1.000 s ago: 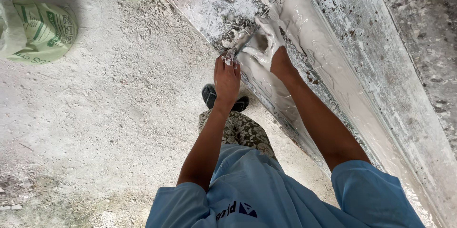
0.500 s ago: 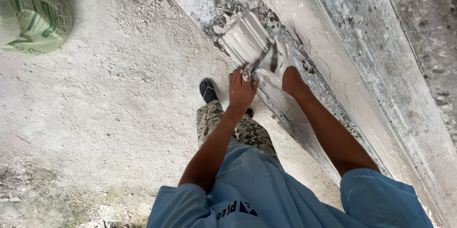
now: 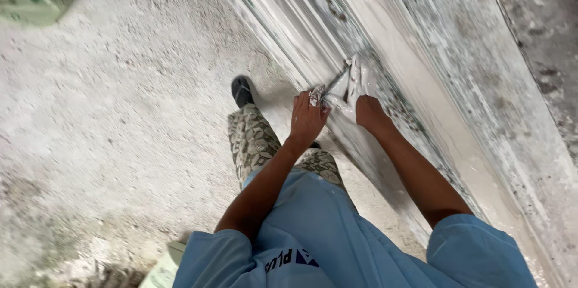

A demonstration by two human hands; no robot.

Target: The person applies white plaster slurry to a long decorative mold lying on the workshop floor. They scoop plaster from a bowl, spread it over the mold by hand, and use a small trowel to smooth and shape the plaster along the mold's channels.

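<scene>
Gripping a plaster-caked trowel by its handle, the left hand angles the blade onto a long white plaster moulding, while the right hand presses a white plaster-smeared tool against the same moulding just beside it.

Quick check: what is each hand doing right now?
Left hand: closed on a plaster-caked trowel.
Right hand: pressed on the white moulding; grip cannot be told.
</scene>
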